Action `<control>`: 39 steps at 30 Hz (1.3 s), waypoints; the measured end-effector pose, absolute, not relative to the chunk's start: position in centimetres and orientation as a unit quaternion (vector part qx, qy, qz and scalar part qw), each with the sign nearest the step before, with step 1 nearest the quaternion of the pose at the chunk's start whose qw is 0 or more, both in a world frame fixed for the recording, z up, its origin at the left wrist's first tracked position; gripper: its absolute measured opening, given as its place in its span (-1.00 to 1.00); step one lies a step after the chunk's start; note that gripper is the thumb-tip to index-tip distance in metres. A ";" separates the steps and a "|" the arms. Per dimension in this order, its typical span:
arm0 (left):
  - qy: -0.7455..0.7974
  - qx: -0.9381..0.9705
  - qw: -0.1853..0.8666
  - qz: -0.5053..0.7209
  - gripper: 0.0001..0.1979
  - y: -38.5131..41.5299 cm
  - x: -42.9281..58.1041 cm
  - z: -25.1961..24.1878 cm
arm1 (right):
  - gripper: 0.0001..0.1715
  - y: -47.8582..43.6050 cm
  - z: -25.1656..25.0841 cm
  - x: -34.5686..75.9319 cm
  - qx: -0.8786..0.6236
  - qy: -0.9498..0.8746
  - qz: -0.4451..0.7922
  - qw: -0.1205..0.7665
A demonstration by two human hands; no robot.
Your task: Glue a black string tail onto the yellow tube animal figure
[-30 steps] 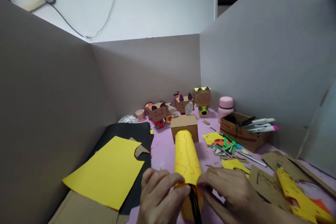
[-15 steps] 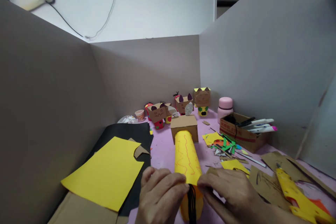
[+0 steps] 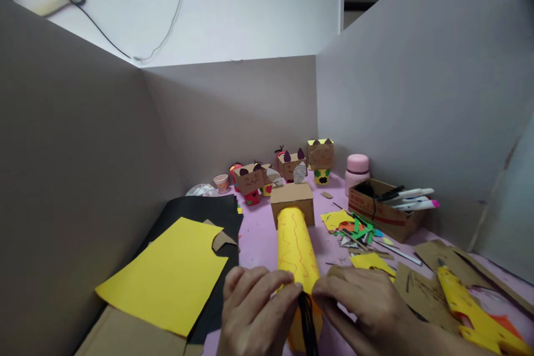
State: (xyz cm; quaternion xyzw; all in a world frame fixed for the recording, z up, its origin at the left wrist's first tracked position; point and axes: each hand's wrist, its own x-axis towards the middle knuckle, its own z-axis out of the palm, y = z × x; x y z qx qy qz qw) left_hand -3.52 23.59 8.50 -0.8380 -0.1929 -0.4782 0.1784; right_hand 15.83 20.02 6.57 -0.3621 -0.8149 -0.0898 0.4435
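A yellow paper tube (image 3: 296,242) with wavy orange lines lies lengthwise, its far end against a small cardboard box (image 3: 292,203). My left hand (image 3: 258,303) pinches the tube's near rim from the left, thumb and forefinger close together. On the opposite side, my right hand (image 3: 362,303) is closed on the same rim, its fingertips partly hidden. Between the two hands a bundle of black strands (image 3: 307,325) hangs from the rim toward me.
Yellow paper (image 3: 167,275) overlaps black sheets (image 3: 208,211) at left. Paper scraps (image 3: 361,231), a box of pens (image 3: 384,211), a pink bottle (image 3: 357,172) and a yellow glue gun (image 3: 467,306) stand or lie at right. Cardboard-headed figures (image 3: 250,181) line the back.
My left thumb has shifted slightly up and right along the rim. The black strands hang a little farther right. My right hand stays nearly still.
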 end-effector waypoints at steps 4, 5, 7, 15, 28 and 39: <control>-0.187 -0.834 0.174 -0.488 -0.86 23.6 -3.4 8.1 | -0.85 20.1 6.7 15.8 -0.367 -0.812 -0.094 0.444; -0.184 -0.832 0.173 -0.494 -0.86 23.7 -3.3 8.0 | -0.85 20.1 6.8 15.7 -0.365 -0.811 -0.101 0.446; -0.186 -0.830 0.170 -0.498 -0.86 23.7 -3.2 7.9 | -0.82 20.2 7.0 15.5 -0.360 -0.812 -0.119 0.444; -0.186 -0.836 0.164 -0.489 -0.84 23.8 -3.7 7.3 | -0.81 21.1 8.0 14.0 -0.355 -0.788 -0.209 0.457; -0.192 -0.829 0.172 -0.496 -0.85 23.9 -3.6 7.4 | -0.79 20.7 7.2 14.6 -0.346 -0.808 -0.191 0.437; -0.188 -0.812 0.216 -0.508 -0.86 24.0 -3.6 7.0 | -0.78 20.9 7.2 14.5 -0.341 -0.801 -0.188 0.454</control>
